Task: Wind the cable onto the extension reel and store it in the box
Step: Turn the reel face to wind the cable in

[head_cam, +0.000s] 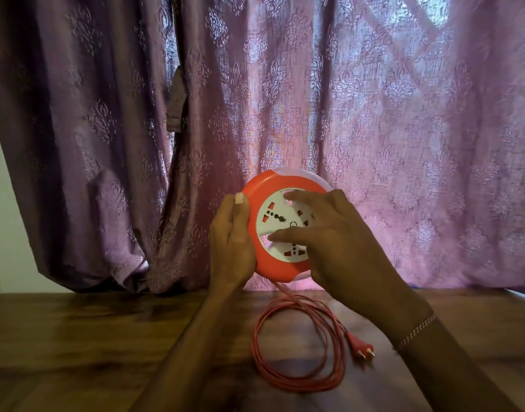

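Observation:
A round orange extension reel with a white socket face is held upright above the table, its face turned toward me. My left hand grips its left rim, thumb on the front edge. My right hand lies over the white face, fingers spread and tips set in the face's recesses. A red cable drops from the reel's bottom and lies in loose loops on the wooden table. Its red two-pin plug rests to the right of the loops. No box is in view.
A purple patterned curtain hangs right behind the reel and reaches down to the table's far edge. A white wall strip shows at the far left. A beaded bracelet sits on my right wrist.

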Demonstrator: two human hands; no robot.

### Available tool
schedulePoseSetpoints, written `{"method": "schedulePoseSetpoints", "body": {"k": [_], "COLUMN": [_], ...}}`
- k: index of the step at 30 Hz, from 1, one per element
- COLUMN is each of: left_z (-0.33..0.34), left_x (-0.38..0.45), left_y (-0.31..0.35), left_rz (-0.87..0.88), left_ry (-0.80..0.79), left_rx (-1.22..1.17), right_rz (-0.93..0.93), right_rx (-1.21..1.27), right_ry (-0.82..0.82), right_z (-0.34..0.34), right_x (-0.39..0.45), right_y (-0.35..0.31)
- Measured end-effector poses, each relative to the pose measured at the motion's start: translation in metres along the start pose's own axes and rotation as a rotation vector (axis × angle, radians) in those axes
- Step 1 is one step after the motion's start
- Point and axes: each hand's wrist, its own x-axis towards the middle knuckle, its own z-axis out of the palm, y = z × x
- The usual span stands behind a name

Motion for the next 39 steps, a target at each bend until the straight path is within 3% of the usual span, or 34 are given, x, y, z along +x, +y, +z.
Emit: {"method": "schedulePoseSetpoints", "body": {"k": [2,7,14,18,21,25,33,39], "left_z": [-0.001,0.0,0.0,0.0,0.001,0.001,-0.001,0.0], "left_x": [0.001,-0.001,-0.003,-0.003,-0.003,-0.002,0.001,0.0], "left_y": [-0.001,0.001,0.005,0.007,0.007,0.008,0.005,0.002], "left_rz": [-0.001,0.002,-0.006,-0.032,-0.061,-0.073,-0.041,-0.019], "left_ry": [-0.004,-0.005,0.017,0.018,0.016,0.008,0.014,0.019], "left_rx": [-0.002,0.009,-0.004,-0.01,-0.037,-0.086,-0.059,-0.027], "right_rz": [0.015,0.062,0.34,0.393,0.355,0.14,0.034,0.045], "right_rx": [-0.047,-0.143,-0.164,-0.104,-0.011,0.059,0.013,-0.113], "right_ry": [-0.066,-0.039,0.018,0.055,0.127,0.213,-0.025,-0.013], "right_z": [0.0,-0.001,0.006,0.009,0.008,0.005,-0.001,-0.006], "right_x": [0.001,-0.001,-0.001,0.0,0.001,0.0,0.001,0.001], "right_y": [-0.003,-0.004,-0.01,-0.014,-0.014,-0.009,-0.008,-0.011]}}
